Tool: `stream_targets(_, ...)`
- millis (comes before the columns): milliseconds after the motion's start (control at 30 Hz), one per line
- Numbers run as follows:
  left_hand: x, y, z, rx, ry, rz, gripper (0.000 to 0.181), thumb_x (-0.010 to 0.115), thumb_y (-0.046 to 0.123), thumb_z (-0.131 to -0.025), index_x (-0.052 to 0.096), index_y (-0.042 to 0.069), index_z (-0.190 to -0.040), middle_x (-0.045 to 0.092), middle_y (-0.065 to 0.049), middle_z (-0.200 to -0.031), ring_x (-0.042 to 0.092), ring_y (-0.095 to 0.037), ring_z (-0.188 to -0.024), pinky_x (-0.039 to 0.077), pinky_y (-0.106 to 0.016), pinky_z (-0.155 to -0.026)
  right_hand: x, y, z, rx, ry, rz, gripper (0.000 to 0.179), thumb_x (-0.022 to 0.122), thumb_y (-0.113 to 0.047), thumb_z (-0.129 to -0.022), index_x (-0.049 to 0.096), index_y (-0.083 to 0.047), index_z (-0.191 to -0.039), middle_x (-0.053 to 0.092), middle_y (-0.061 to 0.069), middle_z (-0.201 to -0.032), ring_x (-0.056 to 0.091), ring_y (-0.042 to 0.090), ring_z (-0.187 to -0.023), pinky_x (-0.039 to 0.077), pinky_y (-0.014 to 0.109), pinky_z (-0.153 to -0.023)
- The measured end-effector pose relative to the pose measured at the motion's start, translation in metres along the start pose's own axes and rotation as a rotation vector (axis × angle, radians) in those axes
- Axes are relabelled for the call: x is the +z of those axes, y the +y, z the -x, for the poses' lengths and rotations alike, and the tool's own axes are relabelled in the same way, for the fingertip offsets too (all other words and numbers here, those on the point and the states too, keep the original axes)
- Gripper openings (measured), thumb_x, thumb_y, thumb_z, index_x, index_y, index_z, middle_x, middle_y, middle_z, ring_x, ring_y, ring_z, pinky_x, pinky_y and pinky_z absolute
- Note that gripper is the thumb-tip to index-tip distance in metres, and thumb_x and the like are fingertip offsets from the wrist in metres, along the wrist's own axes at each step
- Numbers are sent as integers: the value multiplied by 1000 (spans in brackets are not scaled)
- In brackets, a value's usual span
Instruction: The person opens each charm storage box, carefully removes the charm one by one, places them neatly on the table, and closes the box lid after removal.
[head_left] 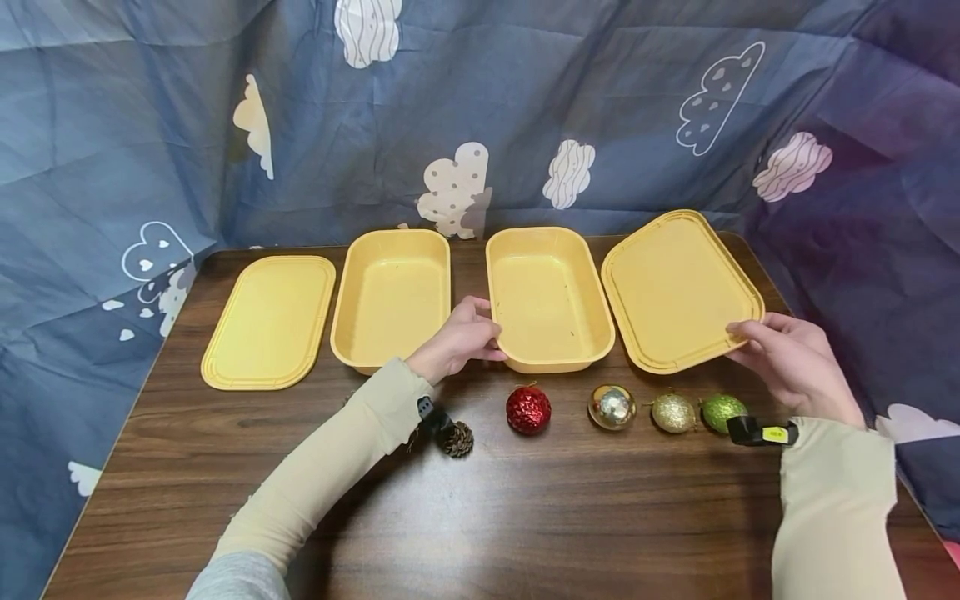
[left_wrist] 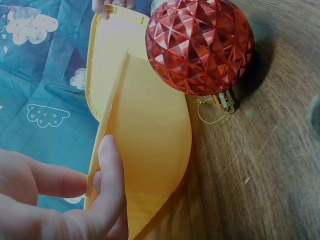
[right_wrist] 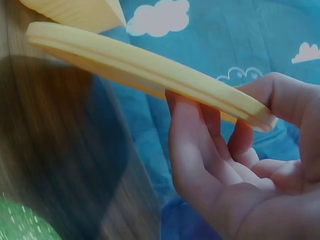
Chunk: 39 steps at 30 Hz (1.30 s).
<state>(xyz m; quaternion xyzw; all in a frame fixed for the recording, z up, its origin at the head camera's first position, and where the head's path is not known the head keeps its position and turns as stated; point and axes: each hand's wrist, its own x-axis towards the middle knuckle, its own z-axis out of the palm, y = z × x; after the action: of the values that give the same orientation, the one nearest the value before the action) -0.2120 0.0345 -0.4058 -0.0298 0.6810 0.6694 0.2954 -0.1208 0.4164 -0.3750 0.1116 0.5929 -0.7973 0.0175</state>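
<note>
My left hand (head_left: 467, 337) pinches the near left rim of a yellow plastic box (head_left: 551, 300), and the left wrist view shows thumb and fingers on both sides of its wall. My right hand (head_left: 795, 362) holds a yellow lid (head_left: 678, 292) by its near right corner, thumb on top and fingers beneath. In the right wrist view the lid (right_wrist: 150, 70) is tilted and raised off the table. A red faceted bauble (head_left: 528, 409) lies just in front of the box. Gold (head_left: 612, 407), glittery gold (head_left: 673, 412) and green (head_left: 722, 412) baubles lie below the lid.
A second yellow box (head_left: 393, 300) stands to the left, with another lid (head_left: 270, 323) flat on the wooden table (head_left: 525, 517) beyond it. A pine cone (head_left: 457, 439) lies under my left wrist. Dark blue cloth (head_left: 525, 100) with cloud prints hangs behind the table.
</note>
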Motion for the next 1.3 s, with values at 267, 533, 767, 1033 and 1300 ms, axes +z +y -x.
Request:
stream_targets(267,0,-1,0,-1,8,1,53,45,-8,-92,24,-2,-140,45,-31,-128,58,-19,-70,59,-26,-65,20,-1,4,-57,118,123,10,62,4,-87,62,-4,-82,67,0,-74,66,8,-67,57,21,-61)
stream_targets(533,0,-2,-1,5,-6,9,55,45,-9,-92,23,-2,-141,46,-33,-128,58,-18,-68,59,-27,-66,36,-10,11,-72,256,503,11,65,-10,-88,64,-19,-81,66,-16,-63,58,-3,-57,47,12,-53)
stream_targets(767,0,0,0,3,1,6,54,45,-8,-92,23,-2,-141,45,-32,-129,58,-20,-70,60,-30,-70,52,-12,13,-169,330,733,11,65,-15,-88,61,-23,-82,61,-22,-59,54,-4,-52,42,13,-48)
stream_targets(1033,0,0,0,5,1,-4,54,45,-7,-92,24,-2,-141,46,-30,-125,57,-19,-70,60,-29,-69,79,-9,14,-318,464,908,5,66,-15,-83,61,-15,-85,52,-30,-58,48,-8,-54,39,10,-49)
stream_targets(1300,-1,1,1,5,1,0,55,45,-8,-92,23,-1,-141,45,-30,-126,56,-18,-69,60,-31,-71,101,-8,15,-420,521,1016,20,65,-17,-81,66,-3,-95,43,-41,-58,46,-18,-57,36,5,-56)
